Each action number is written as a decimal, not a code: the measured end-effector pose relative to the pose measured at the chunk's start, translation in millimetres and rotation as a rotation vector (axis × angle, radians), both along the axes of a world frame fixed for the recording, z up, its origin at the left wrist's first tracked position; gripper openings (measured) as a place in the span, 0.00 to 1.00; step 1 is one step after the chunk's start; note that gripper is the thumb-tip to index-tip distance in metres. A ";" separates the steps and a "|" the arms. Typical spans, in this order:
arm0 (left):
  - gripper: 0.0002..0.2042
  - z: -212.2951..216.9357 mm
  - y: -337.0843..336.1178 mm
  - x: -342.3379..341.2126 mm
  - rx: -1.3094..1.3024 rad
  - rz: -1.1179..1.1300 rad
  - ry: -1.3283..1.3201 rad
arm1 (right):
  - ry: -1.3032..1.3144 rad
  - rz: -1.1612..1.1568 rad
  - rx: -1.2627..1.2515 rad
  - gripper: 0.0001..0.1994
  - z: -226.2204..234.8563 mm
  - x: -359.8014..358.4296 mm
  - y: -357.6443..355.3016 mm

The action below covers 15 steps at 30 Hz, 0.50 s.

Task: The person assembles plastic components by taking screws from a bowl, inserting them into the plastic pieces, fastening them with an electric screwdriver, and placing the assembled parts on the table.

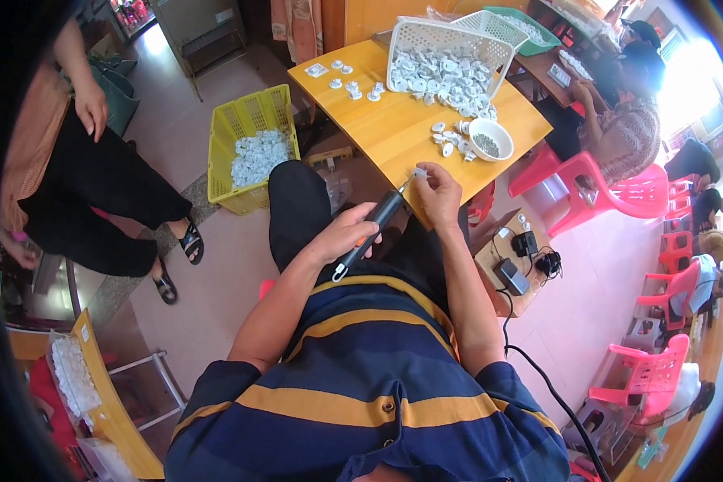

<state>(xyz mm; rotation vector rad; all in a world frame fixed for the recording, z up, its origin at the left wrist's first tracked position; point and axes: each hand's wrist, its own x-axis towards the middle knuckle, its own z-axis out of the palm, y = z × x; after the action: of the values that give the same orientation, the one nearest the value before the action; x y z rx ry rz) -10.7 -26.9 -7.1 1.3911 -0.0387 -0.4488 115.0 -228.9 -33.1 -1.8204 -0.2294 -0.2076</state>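
Note:
My left hand [347, 234] is wrapped round a black electric screwdriver [384, 210], its bit pointing up and to the right. At the table's near corner my right hand [439, 194] pinches a small white plastic part [418, 173], and the screwdriver's tip meets it or is very close. My fingers partly hide that part. Beyond my right hand stands a white bowl [502, 135] of small metal screws [487, 145]. Several loose white parts [448, 143] lie beside the bowl. A white basket [394, 68] lies tipped, with white parts [446, 74] spilling onto the table.
The yellow table [377, 128] has more white parts at its far left. A yellow crate [217, 173] of white pieces stands on the floor at left, near a standing person [96, 161]. Black adapters [512, 275] and a cable are at right. Seated people and pink chairs [651, 189] fill the right.

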 end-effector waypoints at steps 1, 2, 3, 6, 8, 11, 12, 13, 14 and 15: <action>0.22 -0.5 0.2 -0.2 -0.006 0.002 -0.001 | -0.005 0.000 0.000 0.09 -0.6 0.2 0.0; 0.22 -2.0 0.7 0.0 -0.005 0.001 -0.001 | -0.010 0.000 -0.001 0.09 -1.1 0.3 -0.1; 0.22 -4.1 1.2 0.6 0.000 -0.001 -0.003 | -0.010 0.000 0.000 0.09 -1.8 0.2 -0.1; 0.22 -3.8 1.0 0.8 -0.001 -0.002 -0.005 | -0.015 -0.001 0.009 0.09 -2.5 0.4 0.1; 0.22 -1.5 0.4 0.4 -0.007 -0.001 -0.003 | -0.019 -0.003 0.003 0.09 -2.7 0.4 0.4; 0.21 0.2 0.2 -0.3 -0.005 0.003 0.005 | -0.019 -0.010 -0.033 0.09 -1.8 -0.6 -0.2; 0.21 0.1 0.2 -0.4 -0.009 0.003 0.008 | -0.018 -0.009 -0.032 0.09 -1.4 -1.1 0.0; 0.21 0.1 0.2 -0.1 -0.013 0.002 0.010 | -0.026 -0.009 -0.028 0.09 -1.2 -0.9 -0.2; 0.21 0.0 0.3 0.1 -0.013 0.002 0.009 | -0.033 -0.008 -0.024 0.09 -1.1 -0.9 -0.3; 0.21 -0.3 0.4 0.3 -0.006 0.002 0.012 | -0.033 -0.008 -0.024 0.09 -1.1 -0.9 -0.3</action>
<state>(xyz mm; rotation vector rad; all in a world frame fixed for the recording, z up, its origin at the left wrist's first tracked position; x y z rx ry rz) -10.4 -26.5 -7.3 1.3819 -0.0285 -0.4553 114.0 -229.2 -34.2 -1.8433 -0.2490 -0.2416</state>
